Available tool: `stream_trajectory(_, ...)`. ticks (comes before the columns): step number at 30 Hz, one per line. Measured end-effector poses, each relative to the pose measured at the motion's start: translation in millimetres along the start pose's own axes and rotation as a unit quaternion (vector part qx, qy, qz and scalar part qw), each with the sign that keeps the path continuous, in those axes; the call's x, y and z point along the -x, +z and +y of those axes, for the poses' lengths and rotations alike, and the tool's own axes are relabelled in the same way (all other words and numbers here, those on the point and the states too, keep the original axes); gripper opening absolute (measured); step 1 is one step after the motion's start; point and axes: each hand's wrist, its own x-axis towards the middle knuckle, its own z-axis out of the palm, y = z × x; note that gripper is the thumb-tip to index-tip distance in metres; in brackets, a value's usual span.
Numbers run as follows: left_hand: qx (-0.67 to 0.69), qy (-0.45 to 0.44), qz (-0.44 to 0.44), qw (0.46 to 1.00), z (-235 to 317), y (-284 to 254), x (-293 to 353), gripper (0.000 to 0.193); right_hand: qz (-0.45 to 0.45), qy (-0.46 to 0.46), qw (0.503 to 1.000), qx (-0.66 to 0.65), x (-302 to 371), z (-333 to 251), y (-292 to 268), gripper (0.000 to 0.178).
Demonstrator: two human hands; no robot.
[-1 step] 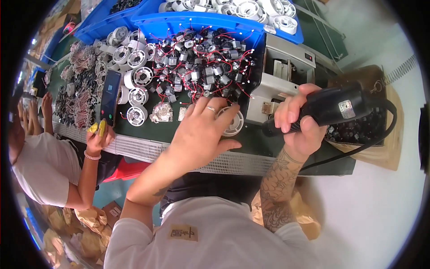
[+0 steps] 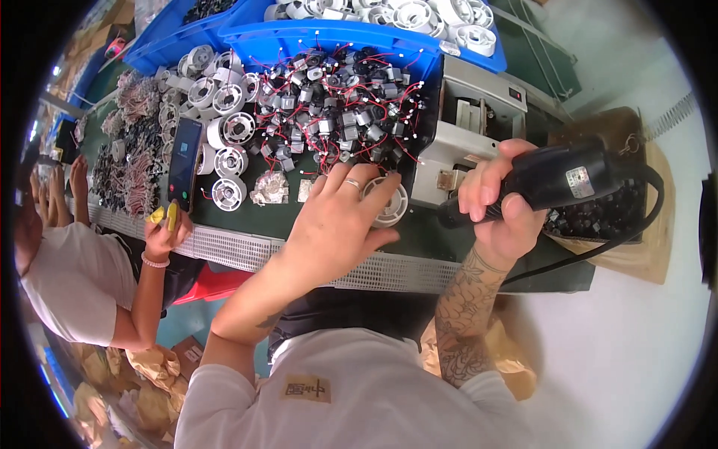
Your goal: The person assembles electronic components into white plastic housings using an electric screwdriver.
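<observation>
In my right hand (image 2: 497, 198) is a black corded electric screwdriver (image 2: 561, 179), the fingers wrapped round its front part. Its narrow end points left over the green bench. My left hand (image 2: 333, 217), with a ring on one finger, lies palm down and fingers apart at a white round plastic housing (image 2: 396, 206). The index finger reaches across the housing's face, and the thumb sits near its lower edge. The hand hides the housing's left part, and the far fingertips are partly out of sight among small parts. Beyond them is a pile of small motors (image 2: 336, 105) with red wires.
White housings (image 2: 228, 192) stand left of the motors, beside a phone (image 2: 183, 161). Blue bins (image 2: 329, 34) line the back. A grey metal machine (image 2: 479, 127) stands right of the motors; a carton of black parts (image 2: 651, 247) is farther right. A co-worker's hand (image 2: 164, 232) holds something yellow.
</observation>
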Motion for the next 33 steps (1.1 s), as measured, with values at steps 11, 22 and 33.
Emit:
stream_trajectory(11,-0.022,-0.039,0.256,0.966,-39,4,-53,0.025,-0.004,-0.001,1.0,0.006,-1,4,4,0.056)
stream_trajectory(22,0.162,0.012,0.327,0.931,-47,-3,-81,0.011,-0.039,-0.015,0.999,0.031,-1,4,-4,0.06)
stream_trajectory(33,0.231,-0.031,0.104,0.967,-19,7,-13,0.01,-0.03,-0.051,0.998,0.018,-3,-11,-6,0.056)
